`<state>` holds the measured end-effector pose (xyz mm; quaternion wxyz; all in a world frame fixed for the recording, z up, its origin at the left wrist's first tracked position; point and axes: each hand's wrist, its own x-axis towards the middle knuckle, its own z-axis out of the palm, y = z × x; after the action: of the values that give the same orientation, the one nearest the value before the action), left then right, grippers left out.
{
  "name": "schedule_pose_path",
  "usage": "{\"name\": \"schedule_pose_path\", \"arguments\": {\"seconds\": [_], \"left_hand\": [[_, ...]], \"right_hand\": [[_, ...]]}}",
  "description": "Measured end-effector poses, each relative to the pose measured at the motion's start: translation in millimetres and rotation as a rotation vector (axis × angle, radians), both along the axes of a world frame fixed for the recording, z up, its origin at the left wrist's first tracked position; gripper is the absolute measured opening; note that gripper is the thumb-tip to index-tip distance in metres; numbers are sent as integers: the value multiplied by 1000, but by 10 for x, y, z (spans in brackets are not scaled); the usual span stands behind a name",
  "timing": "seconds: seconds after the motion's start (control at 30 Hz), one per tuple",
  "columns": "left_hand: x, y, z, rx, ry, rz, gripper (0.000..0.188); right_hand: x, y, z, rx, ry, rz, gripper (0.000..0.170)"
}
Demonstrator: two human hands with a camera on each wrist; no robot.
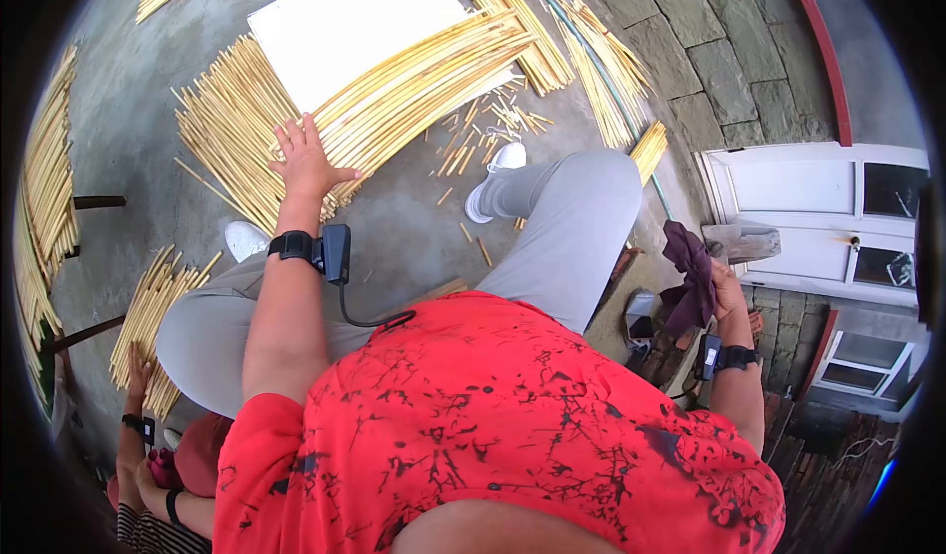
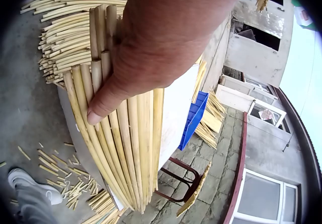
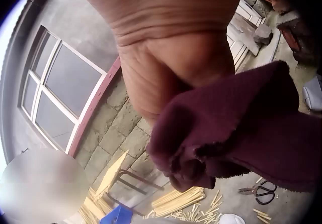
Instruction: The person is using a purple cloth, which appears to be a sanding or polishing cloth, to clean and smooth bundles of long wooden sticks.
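The left hand (image 1: 307, 165) rests with spread fingers on the near end of a row of pale sticks (image 1: 424, 81) lying across a white board (image 1: 345, 22). In the left wrist view its thumb lies along the sticks (image 2: 126, 148). Out to the right side, the right hand (image 1: 727, 293) grips a dark purple cloth (image 1: 690, 278), which hangs in folds. The right wrist view shows the cloth (image 3: 226, 128) bunched under the palm; the fingertips are hidden.
More sticks (image 1: 232, 120) lie left of the board, with short cut pieces (image 1: 493, 125) scattered near a shoe (image 1: 507, 157). A blue crate (image 2: 193, 121), a chair frame (image 2: 183, 178) and scissors (image 3: 261, 190) stand or lie around. Another person's hand (image 1: 138, 372) touches sticks at lower left.
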<state>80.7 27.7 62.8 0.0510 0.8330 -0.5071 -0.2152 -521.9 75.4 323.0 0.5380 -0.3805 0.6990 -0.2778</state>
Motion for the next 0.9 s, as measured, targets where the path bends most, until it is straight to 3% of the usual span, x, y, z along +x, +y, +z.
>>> {"name": "schedule_pose_path", "arguments": {"seconds": [0.17,0.47,0.7,0.9], "left_hand": [[-1,28,-83,-65,-37,-15,132],[28,-5,-152,-74,4,-15,133],[36,-13,-153,-65,-4,0,132],[104,-20,-87,-70,-5,-13,130]], "right_hand": [[-786,812,248,124,55,-187,25],[-915,1252,2220,-250,209,-217,27],[123,357,3454,-662,326,-21,26],[2308,-851,3742,-952,213,367,25]]}}
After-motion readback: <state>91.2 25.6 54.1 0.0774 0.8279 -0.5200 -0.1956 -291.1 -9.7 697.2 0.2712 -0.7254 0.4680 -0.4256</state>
